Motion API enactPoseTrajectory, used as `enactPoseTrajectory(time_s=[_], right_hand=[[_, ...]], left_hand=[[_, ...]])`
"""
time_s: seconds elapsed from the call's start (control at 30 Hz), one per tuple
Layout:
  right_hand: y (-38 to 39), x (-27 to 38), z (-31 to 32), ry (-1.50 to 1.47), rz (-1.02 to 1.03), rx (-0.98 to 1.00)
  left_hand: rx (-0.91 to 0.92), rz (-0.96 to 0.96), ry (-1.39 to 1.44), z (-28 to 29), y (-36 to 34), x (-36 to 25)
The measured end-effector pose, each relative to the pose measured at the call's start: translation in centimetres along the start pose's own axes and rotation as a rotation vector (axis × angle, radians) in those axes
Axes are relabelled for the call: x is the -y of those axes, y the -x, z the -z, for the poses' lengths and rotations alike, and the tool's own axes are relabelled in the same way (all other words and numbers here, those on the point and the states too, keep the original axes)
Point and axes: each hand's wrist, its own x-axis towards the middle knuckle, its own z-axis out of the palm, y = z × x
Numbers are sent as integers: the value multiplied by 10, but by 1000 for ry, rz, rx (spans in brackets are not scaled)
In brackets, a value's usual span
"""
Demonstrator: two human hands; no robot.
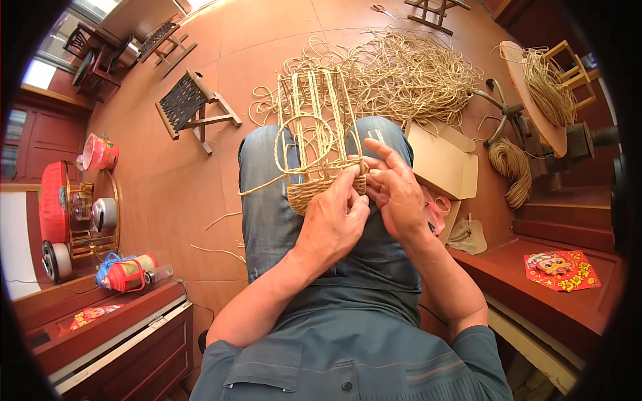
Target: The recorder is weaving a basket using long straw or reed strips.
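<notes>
left hand (332, 224) grips the woven base of the half-made basket (319, 144) on the lap; right hand (396, 194) pinches its rim just beside; beyond the basket a tangled heap of cane (408, 73) on the floor; left of it a folding stool (190, 110)

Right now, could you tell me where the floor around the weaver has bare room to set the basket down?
Bare floor lies to the person's left, between the folding stool and the jeans, with only stray strands. Ahead, the cord pile crowds the floor. To the right, the cardboard box and cord bundle fill it. Both hands hold the half-woven basket.
</notes>
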Motion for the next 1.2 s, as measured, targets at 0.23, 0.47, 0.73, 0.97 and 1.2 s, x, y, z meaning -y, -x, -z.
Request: enactPoseTrajectory(time_s=[0.23, 0.47, 0.73, 0.97, 1.2], right_hand=[[-6, 4, 7, 141, -41, 77], [-2, 4, 7, 45, -33, -55], [4, 31, 16, -139, -89, 18], [5, 103, 94, -237, 65, 3], [-11, 288, 332, -258, 330, -554]], left_hand=[[-155, -236, -194, 8, 11, -2], [-204, -120, -79, 11, 15, -2], [-333, -568, -381, -3, -8, 3], [-200, -500, -642, -23, -21, 1], [-214, -543, -463, -14, -22, 3]])
